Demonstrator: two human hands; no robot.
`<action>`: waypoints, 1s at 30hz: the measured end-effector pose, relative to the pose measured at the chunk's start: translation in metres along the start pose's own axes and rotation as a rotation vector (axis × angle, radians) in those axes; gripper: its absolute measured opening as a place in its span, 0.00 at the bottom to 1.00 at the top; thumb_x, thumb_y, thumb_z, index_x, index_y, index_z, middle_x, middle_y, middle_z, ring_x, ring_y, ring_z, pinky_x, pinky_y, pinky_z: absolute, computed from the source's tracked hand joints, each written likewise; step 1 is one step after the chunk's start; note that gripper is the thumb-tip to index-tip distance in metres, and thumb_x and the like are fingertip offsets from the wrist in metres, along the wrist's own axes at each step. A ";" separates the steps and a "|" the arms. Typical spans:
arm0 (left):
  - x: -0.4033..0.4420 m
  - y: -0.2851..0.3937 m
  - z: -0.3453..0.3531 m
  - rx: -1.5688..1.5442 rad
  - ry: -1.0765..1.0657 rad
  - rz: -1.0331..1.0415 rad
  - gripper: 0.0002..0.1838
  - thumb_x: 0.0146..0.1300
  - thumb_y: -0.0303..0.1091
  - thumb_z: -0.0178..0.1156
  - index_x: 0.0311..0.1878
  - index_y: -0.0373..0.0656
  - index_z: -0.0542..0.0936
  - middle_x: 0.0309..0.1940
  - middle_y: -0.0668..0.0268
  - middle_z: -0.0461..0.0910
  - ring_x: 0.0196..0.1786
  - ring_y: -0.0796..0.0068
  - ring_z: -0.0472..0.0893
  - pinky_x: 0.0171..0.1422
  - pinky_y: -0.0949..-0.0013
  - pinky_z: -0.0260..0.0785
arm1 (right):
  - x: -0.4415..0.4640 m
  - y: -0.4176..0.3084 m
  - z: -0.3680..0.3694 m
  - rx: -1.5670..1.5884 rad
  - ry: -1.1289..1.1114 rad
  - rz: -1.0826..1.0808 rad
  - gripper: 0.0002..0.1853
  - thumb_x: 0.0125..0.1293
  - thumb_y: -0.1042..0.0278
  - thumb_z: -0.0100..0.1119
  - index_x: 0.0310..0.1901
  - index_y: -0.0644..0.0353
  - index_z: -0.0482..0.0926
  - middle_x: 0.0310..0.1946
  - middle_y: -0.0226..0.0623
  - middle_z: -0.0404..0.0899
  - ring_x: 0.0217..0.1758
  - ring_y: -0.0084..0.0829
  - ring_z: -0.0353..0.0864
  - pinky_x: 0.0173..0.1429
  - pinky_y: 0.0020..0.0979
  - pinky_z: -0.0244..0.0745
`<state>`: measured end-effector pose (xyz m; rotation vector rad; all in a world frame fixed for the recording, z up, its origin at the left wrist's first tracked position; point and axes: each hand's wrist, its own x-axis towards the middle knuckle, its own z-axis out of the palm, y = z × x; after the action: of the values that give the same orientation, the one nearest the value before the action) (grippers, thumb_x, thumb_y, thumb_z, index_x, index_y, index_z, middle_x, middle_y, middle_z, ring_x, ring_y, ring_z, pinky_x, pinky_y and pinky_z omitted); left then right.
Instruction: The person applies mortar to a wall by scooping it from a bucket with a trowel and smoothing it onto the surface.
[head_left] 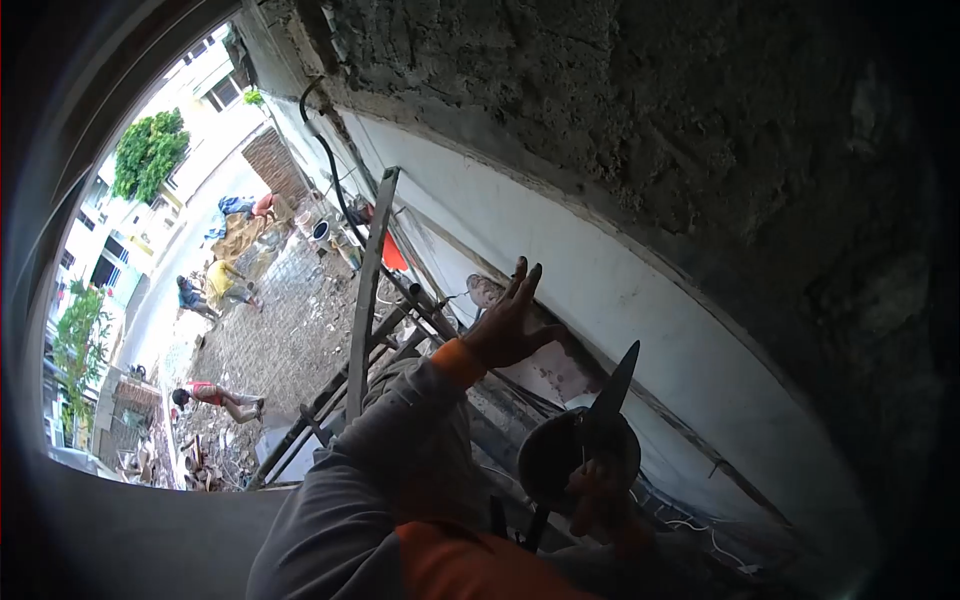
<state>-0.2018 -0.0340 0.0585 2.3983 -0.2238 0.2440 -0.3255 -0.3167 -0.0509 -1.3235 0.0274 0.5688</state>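
My left hand [510,325] is raised near the middle of the view, fingers stretched out and apart, with nothing in it. It comes out of a grey sleeve with an orange cuff [458,364]. Lower right, my right hand [600,490] is closed on a trowel [614,390], whose pointed blade tilts upward. A dark round bucket [545,462] sits beside and partly behind that hand. Its contents are too dark to make out.
Rough, dark plaster [700,130] spans the upper right, above a pale wall [600,260]. A wooden post [372,290] and crossed poles stand left of my left hand. Far below, several people are on rubble-strewn ground [290,335]. A black hose hangs along the wall.
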 end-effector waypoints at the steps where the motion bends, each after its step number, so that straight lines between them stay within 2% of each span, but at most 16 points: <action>1: -0.010 0.007 -0.004 0.024 0.014 0.015 0.48 0.55 0.49 0.63 0.68 0.34 0.46 0.67 0.36 0.42 0.71 0.44 0.45 0.71 0.54 0.45 | 0.003 0.003 -0.006 -0.002 -0.042 0.015 0.07 0.51 0.79 0.61 0.32 0.64 0.74 0.20 0.28 0.68 0.23 0.22 0.74 0.29 0.25 0.75; 4: -0.038 0.031 -0.018 -0.012 0.018 -0.030 0.47 0.56 0.47 0.63 0.68 0.35 0.46 0.68 0.40 0.44 0.72 0.48 0.44 0.72 0.56 0.43 | 0.005 0.005 -0.014 0.074 -0.122 -0.019 0.12 0.50 0.81 0.59 0.38 0.62 0.71 0.22 0.32 0.70 0.22 0.28 0.74 0.27 0.29 0.74; 6: -0.057 0.038 -0.023 0.019 0.013 -0.076 0.47 0.56 0.47 0.63 0.68 0.36 0.47 0.68 0.41 0.44 0.72 0.49 0.44 0.72 0.57 0.43 | -0.001 -0.018 -0.006 0.044 -0.122 -0.072 0.19 0.50 0.80 0.57 0.46 0.63 0.69 0.21 0.32 0.70 0.22 0.26 0.74 0.26 0.28 0.74; 7: -0.066 0.043 -0.026 0.042 0.017 -0.086 0.46 0.56 0.48 0.62 0.68 0.37 0.48 0.68 0.42 0.44 0.71 0.49 0.47 0.72 0.58 0.46 | -0.003 -0.029 0.000 0.028 -0.122 -0.100 0.23 0.50 0.80 0.57 0.51 0.64 0.68 0.21 0.31 0.69 0.22 0.25 0.74 0.26 0.27 0.74; 10: -0.094 0.046 -0.026 0.060 -0.076 -0.197 0.42 0.57 0.50 0.60 0.67 0.36 0.53 0.66 0.42 0.53 0.66 0.46 0.59 0.68 0.57 0.56 | 0.004 -0.034 0.001 -0.065 -0.187 -0.248 0.27 0.46 0.82 0.55 0.53 0.66 0.70 0.36 0.34 0.68 0.22 0.22 0.74 0.26 0.24 0.77; 12: -0.111 0.048 -0.018 0.161 -0.116 -0.136 0.36 0.56 0.48 0.60 0.62 0.35 0.62 0.58 0.47 0.67 0.58 0.50 0.70 0.61 0.57 0.64 | 0.006 -0.030 0.002 -0.086 -0.211 -0.264 0.30 0.43 0.82 0.54 0.54 0.66 0.70 0.41 0.35 0.66 0.22 0.22 0.74 0.25 0.23 0.77; 14: -0.124 0.054 -0.010 0.197 -0.338 -0.181 0.34 0.53 0.48 0.61 0.58 0.35 0.67 0.54 0.51 0.70 0.53 0.52 0.74 0.56 0.57 0.66 | 0.008 -0.030 0.003 -0.095 -0.216 -0.232 0.30 0.45 0.81 0.54 0.56 0.65 0.68 0.37 0.34 0.66 0.21 0.22 0.73 0.24 0.23 0.75; 16: -0.126 0.071 -0.002 0.245 -0.652 -0.327 0.34 0.51 0.48 0.62 0.56 0.35 0.69 0.54 0.52 0.71 0.53 0.53 0.74 0.56 0.57 0.66 | 0.007 -0.033 0.007 -0.106 -0.211 -0.179 0.30 0.50 0.78 0.54 0.58 0.64 0.65 0.26 0.30 0.67 0.21 0.21 0.72 0.25 0.23 0.72; 17: -0.127 0.078 0.005 0.260 -0.817 -0.402 0.34 0.50 0.49 0.62 0.56 0.35 0.70 0.54 0.52 0.71 0.53 0.53 0.74 0.56 0.57 0.67 | 0.009 -0.029 0.004 -0.122 -0.184 -0.186 0.29 0.49 0.79 0.54 0.57 0.64 0.66 0.29 0.32 0.67 0.21 0.21 0.72 0.25 0.23 0.73; 19: -0.138 0.076 0.036 0.272 -0.981 -0.316 0.35 0.49 0.47 0.63 0.58 0.37 0.68 0.53 0.52 0.71 0.52 0.53 0.75 0.56 0.57 0.66 | 0.021 -0.017 -0.006 -0.147 -0.133 -0.196 0.28 0.47 0.81 0.54 0.56 0.64 0.69 0.35 0.35 0.68 0.20 0.22 0.71 0.25 0.23 0.75; 20: -0.148 0.071 0.055 0.278 -1.065 -0.271 0.35 0.49 0.46 0.63 0.59 0.38 0.67 0.53 0.52 0.71 0.51 0.53 0.75 0.56 0.57 0.66 | 0.023 -0.021 -0.005 -0.126 -0.123 -0.197 0.21 0.49 0.79 0.54 0.49 0.63 0.69 0.30 0.32 0.68 0.20 0.21 0.70 0.24 0.23 0.72; 22: -0.174 0.064 0.094 0.155 -0.875 -0.279 0.36 0.49 0.42 0.63 0.61 0.39 0.64 0.54 0.52 0.71 0.52 0.54 0.75 0.54 0.56 0.67 | 0.027 -0.031 0.000 -0.073 -0.084 -0.197 0.08 0.52 0.76 0.56 0.35 0.62 0.70 0.21 0.27 0.66 0.19 0.20 0.69 0.24 0.22 0.68; 23: -0.186 0.060 0.116 0.102 -0.782 -0.277 0.37 0.49 0.41 0.63 0.62 0.39 0.62 0.55 0.52 0.70 0.52 0.54 0.76 0.54 0.56 0.67 | 0.033 -0.029 -0.004 -0.111 -0.069 -0.200 0.07 0.53 0.76 0.56 0.32 0.60 0.69 0.21 0.28 0.66 0.19 0.20 0.69 0.24 0.22 0.67; 26: -0.217 0.046 0.188 -0.098 -0.284 0.000 0.35 0.54 0.37 0.61 0.64 0.40 0.59 0.52 0.59 0.72 0.49 0.65 0.77 0.47 0.63 0.70 | 0.045 -0.026 -0.008 -0.161 -0.025 -0.199 0.07 0.53 0.76 0.55 0.27 0.58 0.66 0.20 0.29 0.66 0.18 0.21 0.68 0.24 0.23 0.66; 29: -0.192 0.092 0.153 -0.896 -0.610 -0.345 0.28 0.54 0.33 0.61 0.57 0.36 0.63 0.47 0.61 0.74 0.50 0.68 0.75 0.54 0.62 0.68 | 0.037 -0.031 0.000 -0.170 -0.045 -0.140 0.06 0.54 0.75 0.55 0.27 0.59 0.67 0.19 0.30 0.66 0.16 0.22 0.68 0.22 0.23 0.66; 30: -0.189 0.092 0.155 -1.012 -0.630 -0.367 0.26 0.55 0.31 0.60 0.56 0.37 0.63 0.45 0.63 0.74 0.48 0.70 0.74 0.54 0.64 0.67 | 0.032 -0.034 0.008 -0.215 -0.028 -0.164 0.06 0.51 0.75 0.57 0.27 0.60 0.68 0.19 0.30 0.67 0.16 0.22 0.69 0.23 0.23 0.67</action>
<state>-0.3881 -0.1877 -0.0417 1.3904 -0.1316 -0.6604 -0.2869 -0.3017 -0.0288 -1.5107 -0.1683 0.4591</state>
